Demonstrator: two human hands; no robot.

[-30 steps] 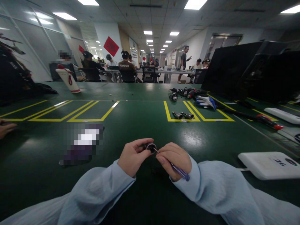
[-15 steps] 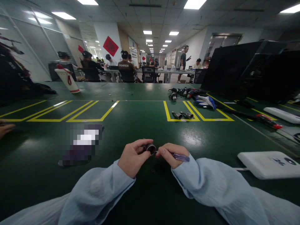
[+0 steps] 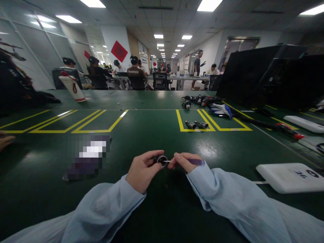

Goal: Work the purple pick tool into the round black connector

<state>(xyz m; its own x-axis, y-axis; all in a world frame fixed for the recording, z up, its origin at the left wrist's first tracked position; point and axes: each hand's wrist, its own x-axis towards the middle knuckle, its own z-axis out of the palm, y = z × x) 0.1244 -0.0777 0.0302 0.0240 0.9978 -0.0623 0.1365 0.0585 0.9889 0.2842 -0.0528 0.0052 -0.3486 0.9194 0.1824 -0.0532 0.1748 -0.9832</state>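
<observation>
Thumb and fingers of my left hand (image 3: 143, 172) are closed around a dark hollow cylindrical part (image 3: 163, 158), its round open end turned to the right. My right hand (image 3: 184, 162) grips a small screwdriver (image 3: 196, 162) with a purple handle. Its thin metal shaft points left, and the tip reaches into the part's opening; what it touches inside is hidden. On the green table (image 3: 141, 118) below my hands lies a tiny dark piece (image 3: 165, 185), too small to name.
Two metal cylindrical parts (image 3: 201, 125) lie in a yellow-taped box. Behind them are dark cylindrical devices (image 3: 187, 104) and a blue-white glove (image 3: 221, 110). A white device (image 3: 291, 177) sits right, a blurred-out object (image 3: 88, 157) left. Another person's hand (image 3: 6, 140) shows at the left edge.
The part in my left hand has turned so more of its opening faces me. My right hand has shifted and its grip on the screwdriver has rolled; more of the shaft shows.
</observation>
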